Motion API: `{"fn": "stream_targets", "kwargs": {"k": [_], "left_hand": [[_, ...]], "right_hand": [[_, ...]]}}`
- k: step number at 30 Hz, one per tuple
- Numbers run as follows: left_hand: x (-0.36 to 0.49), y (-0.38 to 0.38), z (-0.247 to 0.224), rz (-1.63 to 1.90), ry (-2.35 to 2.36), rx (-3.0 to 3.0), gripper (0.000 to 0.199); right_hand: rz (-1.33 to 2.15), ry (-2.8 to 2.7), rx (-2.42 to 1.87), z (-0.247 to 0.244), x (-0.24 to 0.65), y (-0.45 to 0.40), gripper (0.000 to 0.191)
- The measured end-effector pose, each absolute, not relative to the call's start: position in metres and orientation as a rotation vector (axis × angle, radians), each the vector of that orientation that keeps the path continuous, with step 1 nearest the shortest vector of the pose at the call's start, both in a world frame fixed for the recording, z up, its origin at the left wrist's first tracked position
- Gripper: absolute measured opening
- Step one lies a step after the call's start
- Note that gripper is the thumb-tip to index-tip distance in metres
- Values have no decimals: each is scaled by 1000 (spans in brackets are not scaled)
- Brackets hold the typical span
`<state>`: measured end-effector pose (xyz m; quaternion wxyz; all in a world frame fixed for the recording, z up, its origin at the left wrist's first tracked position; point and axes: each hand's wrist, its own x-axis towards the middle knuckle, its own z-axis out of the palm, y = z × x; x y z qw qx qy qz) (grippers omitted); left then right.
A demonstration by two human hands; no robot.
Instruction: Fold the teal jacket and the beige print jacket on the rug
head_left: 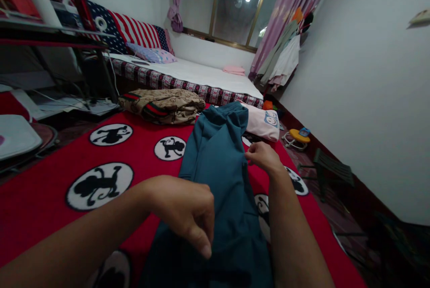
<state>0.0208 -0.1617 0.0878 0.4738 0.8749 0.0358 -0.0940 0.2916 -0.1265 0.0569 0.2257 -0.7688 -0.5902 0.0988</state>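
Note:
A teal long-sleeved top (218, 162) lies lengthwise on a red blanket (144, 162) with monkey prints in white ovals. Its far end is bunched, and its near end runs into shadow at the bottom. At the top's right edge, my right hand (264, 156) is closed, its fingertips pinching the cloth. My left hand (184, 209) is over the near left part of the top, fingers curled under and thumb pointing down. No cloth shows in its grip, though its inner fingers are partly hidden.
Beyond the top lie a brown patterned garment (168, 104) and a folded pale pink garment (264, 122). A second bed (198, 73) stands under the window. A cluttered desk (57, 37) is at left; a yellow stool (298, 135) and dark green chair (332, 167) stand right.

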Motion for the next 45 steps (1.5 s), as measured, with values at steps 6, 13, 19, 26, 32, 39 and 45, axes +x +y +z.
{"fn": "stream_targets", "kwargs": {"k": [6, 13, 19, 26, 32, 39, 45], "left_hand": [[41, -156, 76, 220, 358, 2238, 19], [93, -65, 16, 1068, 1016, 2237, 36], [99, -19, -33, 1148, 1306, 1882, 30], [96, -22, -45, 1248, 1138, 1953, 20], [98, -28, -40, 1246, 1038, 2014, 16], [92, -17, -37, 1505, 1418, 1755, 22], [89, -6, -40, 1244, 1515, 1692, 46]], "right_hand": [[130, -1773, -2067, 50, 261, -121, 17], [245, -2041, -2062, 8, 239, -107, 18], [302, -1946, -2038, -1, 244, -100, 12], [79, -1431, -1734, 5, 253, -85, 23], [-140, -1517, -1862, 12, 276, -37, 40], [-461, -1649, -1686, 19, 252, -18, 35], [-60, -1980, -1524, 11, 207, 5, 38]]}}
